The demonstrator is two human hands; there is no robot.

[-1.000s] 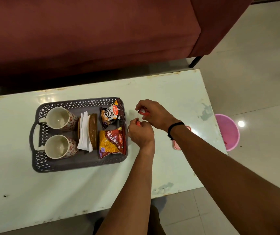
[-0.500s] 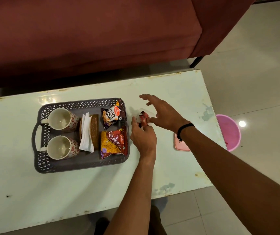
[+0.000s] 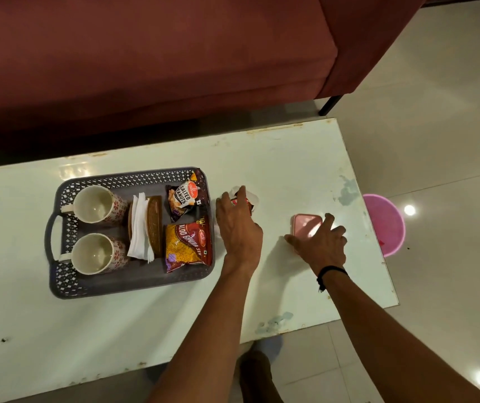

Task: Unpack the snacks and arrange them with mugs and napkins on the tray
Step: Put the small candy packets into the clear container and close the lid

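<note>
A grey perforated tray [image 3: 134, 283] sits on the white table. It holds two patterned mugs [image 3: 95, 204] [image 3: 95, 253], white napkins [image 3: 138, 228] in a brown holder [image 3: 155, 225], a salted peanuts packet [image 3: 183, 200] and a yellow-red bhujia packet [image 3: 188, 245]. Just right of the tray, my left hand [image 3: 237, 228] grips a small red and white snack wrapper [image 3: 247, 199]. My right hand [image 3: 321, 242] rests with spread fingers on a pink flat box [image 3: 305, 226] on the table.
A maroon sofa [image 3: 145, 68] stands behind the table. A pink bucket [image 3: 385, 225] sits on the tiled floor past the table's right end [image 3: 358, 181]. My foot shows below the front edge.
My right hand let go of the wrapper and moved right and nearer, onto the pink box. My left hand kept the wrapper beside the tray.
</note>
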